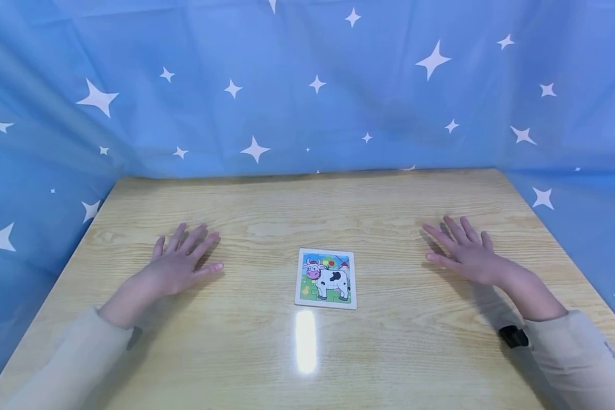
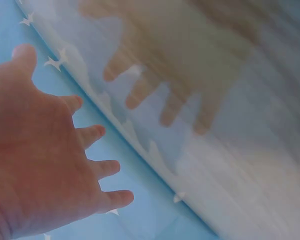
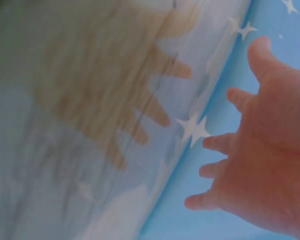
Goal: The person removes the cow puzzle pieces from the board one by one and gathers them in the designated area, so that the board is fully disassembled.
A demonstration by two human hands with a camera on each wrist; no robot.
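Observation:
A small square cow puzzle (image 1: 326, 279) with a white border lies flat near the middle of the table, its pieces fitted together in the frame. To its left, my left hand (image 1: 176, 267) is spread palm down above the wood, holding nothing. My right hand (image 1: 466, 256) is likewise spread on the other side, apart from the puzzle. In the left wrist view the left hand (image 2: 50, 155) shows its palm and spread fingers. The right wrist view shows the right hand (image 3: 270, 150) the same way. The puzzle is out of sight in both wrist views.
The light wood table (image 1: 266, 205) has a glossy top that mirrors both hands in the wrist views. A blue curtain (image 1: 287, 114) with white stars stands along the back and both sides. A bright light reflection falls just in front of the puzzle.

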